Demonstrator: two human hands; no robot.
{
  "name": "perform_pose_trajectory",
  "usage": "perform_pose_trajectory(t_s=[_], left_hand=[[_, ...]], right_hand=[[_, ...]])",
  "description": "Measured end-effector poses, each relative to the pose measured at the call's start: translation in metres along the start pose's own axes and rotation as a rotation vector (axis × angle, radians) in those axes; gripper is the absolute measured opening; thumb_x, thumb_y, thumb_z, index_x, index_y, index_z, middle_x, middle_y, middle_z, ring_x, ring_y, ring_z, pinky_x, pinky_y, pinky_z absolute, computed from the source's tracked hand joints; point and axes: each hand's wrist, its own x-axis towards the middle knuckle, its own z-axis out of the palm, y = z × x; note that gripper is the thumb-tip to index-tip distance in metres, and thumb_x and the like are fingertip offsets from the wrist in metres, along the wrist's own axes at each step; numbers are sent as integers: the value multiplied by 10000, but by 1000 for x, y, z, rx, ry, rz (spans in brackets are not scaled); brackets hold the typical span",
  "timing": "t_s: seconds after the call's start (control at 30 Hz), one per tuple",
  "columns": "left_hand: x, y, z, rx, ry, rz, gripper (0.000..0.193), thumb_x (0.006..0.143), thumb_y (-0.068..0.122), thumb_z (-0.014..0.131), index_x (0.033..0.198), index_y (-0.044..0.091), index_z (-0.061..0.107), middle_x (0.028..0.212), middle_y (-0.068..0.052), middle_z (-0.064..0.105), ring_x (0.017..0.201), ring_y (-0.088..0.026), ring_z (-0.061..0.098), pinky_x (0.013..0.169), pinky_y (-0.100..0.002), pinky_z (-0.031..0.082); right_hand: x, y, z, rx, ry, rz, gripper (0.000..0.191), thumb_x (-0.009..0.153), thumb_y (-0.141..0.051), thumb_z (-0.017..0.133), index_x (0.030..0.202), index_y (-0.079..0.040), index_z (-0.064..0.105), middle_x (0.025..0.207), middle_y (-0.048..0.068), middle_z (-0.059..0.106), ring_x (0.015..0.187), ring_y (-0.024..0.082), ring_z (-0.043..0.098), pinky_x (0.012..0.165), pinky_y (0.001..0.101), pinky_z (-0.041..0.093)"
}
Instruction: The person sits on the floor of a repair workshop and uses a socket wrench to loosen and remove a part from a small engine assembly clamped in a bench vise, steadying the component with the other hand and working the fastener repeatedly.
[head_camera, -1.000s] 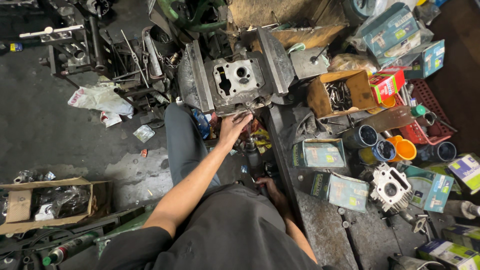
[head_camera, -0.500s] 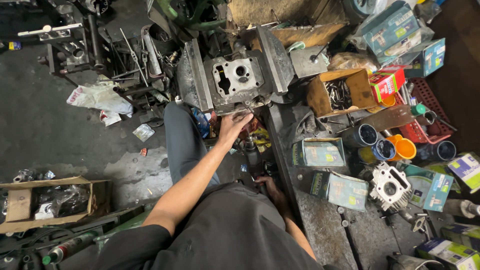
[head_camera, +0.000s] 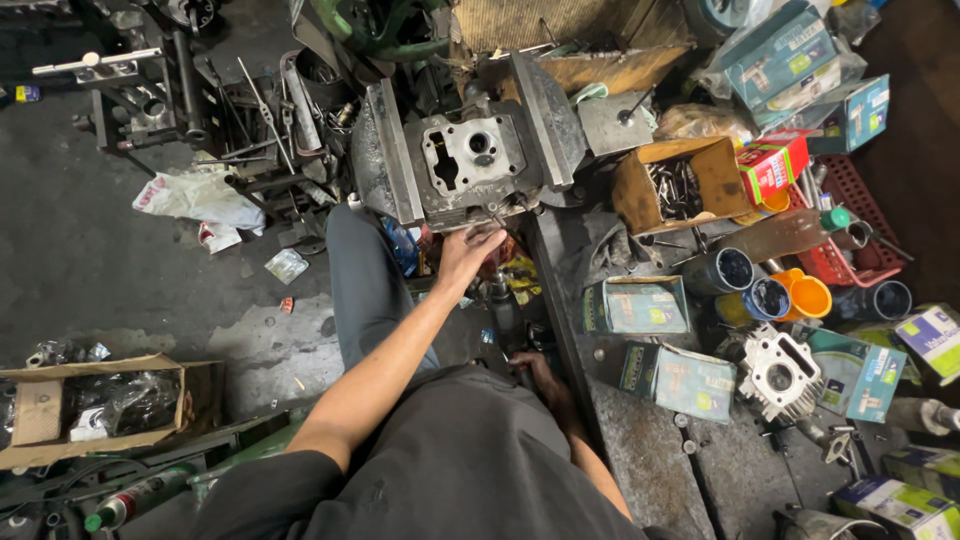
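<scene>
Little has changed since a second ago: the left hand (head_camera: 468, 252) still reaches up to the lower edge of the grey cylinder head (head_camera: 470, 160) clamped between the vise plates (head_camera: 392, 150), its fingers (head_camera: 490, 238) loosely spread against the metal, holding nothing visible. The right hand (head_camera: 537, 372) stays low beside the dark bench (head_camera: 650, 450); whether its fingers grip anything I cannot tell.

A person seen from above wears a dark charcoal short-sleeved shirt, loose and creased, its sleeve ending above the elbow. Both forearms are bare, as are the left hand (head_camera: 468, 252) and right hand (head_camera: 537, 372). Grey-blue trousers cover the one visible leg, beside the left forearm.
</scene>
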Motion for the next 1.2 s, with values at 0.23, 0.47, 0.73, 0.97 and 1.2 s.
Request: perform_pose_trajectory(t_s=[0.23, 0.47, 0.73, 0.97, 1.2], left_hand=[[1, -6, -2, -19, -17, -2, 292, 887, 125, 801, 1134, -6, 714, 1064, -33, 749, 971, -101, 706, 871, -251, 561], [3, -11, -2, -52, -9, -5, 333, 874, 115, 811, 1160, -1, 688, 1092, -49, 740, 1001, -118, 712, 906, -263, 567], [0, -8, -2, -42, -16, -34, 401, 879, 132, 806, 1218, -37, 673, 1146, -71, 743, 1053, -131, 711, 949, -265, 560], [-4, -12, -8, -12, -69, 25, 348, 921, 140, 777, 1218, -28, 711, 1147, -68, 756, 1059, -111, 708, 958, -248, 543], [-21, -23, -17, 171, -55, 75, 321, 899, 156, 788, 1169, -10, 741, 1065, -63, 793, 975, -90, 726, 902, -251, 570]], right_hand=[[-5, -1, 2, -52, 4, -59, 172, 706, -242, 734, 774, -100, 664, 720, 4, 589, 644, 155, 542, 642, 301, 427], [0, 3, -2, -21, -43, -98, 173, 719, -258, 698, 768, -96, 659, 712, 18, 597, 639, 169, 552, 655, 310, 444], [-21, 24, -20, -352, -128, -612, 244, 812, -285, 649, 1026, -168, 640, 896, -45, 595, 784, 106, 559, 784, 244, 449], [-7, 5, 2, 13, -112, -182, 157, 743, -258, 693, 811, -141, 614, 742, -33, 558, 673, 131, 515, 663, 289, 407], [-5, -9, 8, -155, -108, -62, 170, 690, -292, 674, 678, -129, 630, 648, 7, 574, 602, 162, 505, 605, 316, 386]])
